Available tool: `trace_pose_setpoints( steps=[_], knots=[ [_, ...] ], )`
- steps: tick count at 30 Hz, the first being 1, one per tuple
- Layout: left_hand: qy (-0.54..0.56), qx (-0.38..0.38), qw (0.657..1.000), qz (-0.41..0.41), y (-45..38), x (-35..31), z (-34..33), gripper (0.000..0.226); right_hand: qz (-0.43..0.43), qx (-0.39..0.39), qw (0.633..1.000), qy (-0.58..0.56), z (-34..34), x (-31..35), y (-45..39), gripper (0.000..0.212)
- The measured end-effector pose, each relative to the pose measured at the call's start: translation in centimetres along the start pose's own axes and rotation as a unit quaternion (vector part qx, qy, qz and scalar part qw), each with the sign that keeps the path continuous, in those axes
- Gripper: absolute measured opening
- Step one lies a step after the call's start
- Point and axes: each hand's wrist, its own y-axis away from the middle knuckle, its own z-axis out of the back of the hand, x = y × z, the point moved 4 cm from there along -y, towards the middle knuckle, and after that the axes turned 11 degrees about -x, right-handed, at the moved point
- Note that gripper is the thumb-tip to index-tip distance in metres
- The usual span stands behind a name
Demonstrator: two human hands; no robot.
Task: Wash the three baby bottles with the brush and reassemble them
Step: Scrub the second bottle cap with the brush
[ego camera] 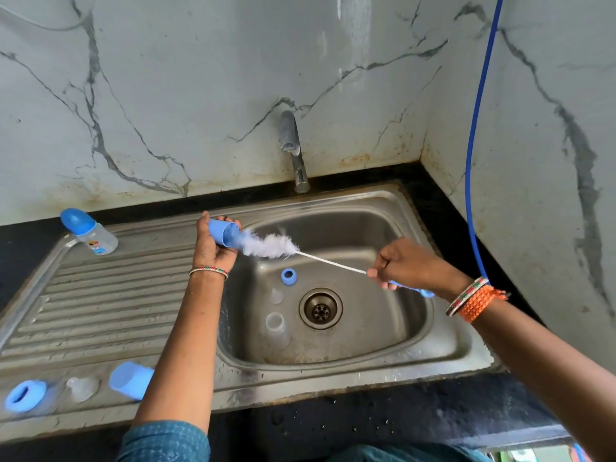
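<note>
One cap under the brush, two more bottles' worth of parts waiting.

My left hand (213, 243) curls round a blue bottle cap (224, 232) above the sink's back-left rim, mouth turned toward the basin, while my right hand (405, 265) pinches the bottle brush (271, 245) by its wire stem, blue handle trailing behind, bristles just at the cap's opening. By my reckoning I am partway through: one assembled bottle (89, 231) stands at the drainboard's far-left corner, whether washed or untouched I cannot tell. A collar ring (288, 276) and clear bottle body (277, 328) lie in the sink basin (383, 328) beside the drain, still to scrub. Another cap (131, 380), a clear teat (81, 388) and a ring on its bottle (24, 396) sit along the drainboard's near edge, none reassembled yet.
</note>
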Motion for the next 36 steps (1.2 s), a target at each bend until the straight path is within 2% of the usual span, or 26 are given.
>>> trace_pose_setpoints(
  steps=[2, 3, 5, 10, 11, 13, 15, 17, 19, 21, 23, 26, 28, 31, 33, 35, 36],
  knots=[
    [0.003, 0.0, 1.0, 0.007, 0.0, -0.1, 0.0, 0.046, -0.046, 0.059, 0.993, -0.092, -0.3, -0.2, 0.3, 0.038],
    [0.007, -0.004, 1.0, 0.012, 0.0, -0.2, 0.0, 0.04, -0.045, 0.067, 0.991, -0.102, -0.3, -0.2, 0.5, 0.042],
    [0.011, -0.016, 1.0, 0.009, -0.1, -0.3, 0.1, 0.033, -0.016, 0.045, 0.996, -0.074, -0.1, -0.1, 0.6, 0.04],
    [-0.011, -0.03, 0.999, -0.002, 0.0, -0.3, 0.2, 0.034, 0.038, -0.059, 0.997, 0.041, 0.5, 0.2, 0.0, 0.018],
    [-0.013, -0.027, 1.0, -0.003, 0.1, -0.2, 0.2, 0.034, 0.023, -0.043, 0.998, 0.032, 0.5, 0.2, -0.1, 0.017],
    [-0.018, -0.016, 1.0, -0.001, 0.1, -0.2, 0.1, 0.035, -0.053, 0.044, 0.996, -0.05, 0.1, -0.1, 0.1, 0.033],
    [-0.03, -0.01, 0.999, 0.004, 0.1, -0.1, 0.1, 0.034, -0.077, 0.094, 0.989, -0.08, 0.0, 0.0, 0.6, 0.045],
    [-0.037, -0.012, 0.999, 0.004, -0.2, -0.1, 0.2, 0.036, -0.035, 0.062, 0.997, -0.042, 0.2, 0.2, 0.7, 0.04],
    [-0.046, -0.024, 0.999, -0.002, -0.4, -0.1, 0.3, 0.036, 0.015, -0.002, 1.0, 0.023, 0.5, 0.4, 0.6, 0.024],
    [-0.04, -0.04, 0.998, -0.001, -0.5, 0.0, 0.4, 0.033, 0.054, -0.069, 0.995, 0.042, 0.7, 0.7, 0.4, 0.017],
    [-0.028, -0.043, 0.999, 0.002, -0.2, 0.2, 0.3, 0.032, 0.059, -0.092, 0.993, 0.053, 0.9, 0.8, 0.2, 0.014],
    [-0.032, -0.037, 0.999, -0.004, 0.3, 0.3, -0.1, 0.033, -0.036, 0.035, 0.999, -0.018, 0.3, 0.2, 0.2, 0.033],
    [-0.038, -0.035, 0.999, -0.003, 0.3, 0.3, -0.2, 0.033, -0.034, 0.055, 0.998, -0.014, 0.0, 0.2, 0.5, 0.04],
    [-0.033, -0.046, 0.998, -0.003, 0.3, 0.2, -0.1, 0.033, 0.034, -0.049, 0.994, 0.086, 0.5, 0.7, 0.7, 0.028],
    [-0.024, -0.049, 0.999, -0.005, 0.2, 0.2, -0.1, 0.034, 0.074, -0.157, 0.973, 0.149, 0.9, 1.6, 1.6, 0.013],
    [-0.026, -0.052, 0.998, -0.002, 0.1, 0.3, -0.1, 0.033, 0.125, -0.247, 0.947, 0.162, 1.3, 2.3, 2.1, 0.005],
    [-0.033, -0.051, 0.998, 0.002, 0.1, 0.4, -0.1, 0.032, 0.129, -0.266, 0.944, 0.147, 1.4, 2.3, 2.1, 0.005]
  ],
)
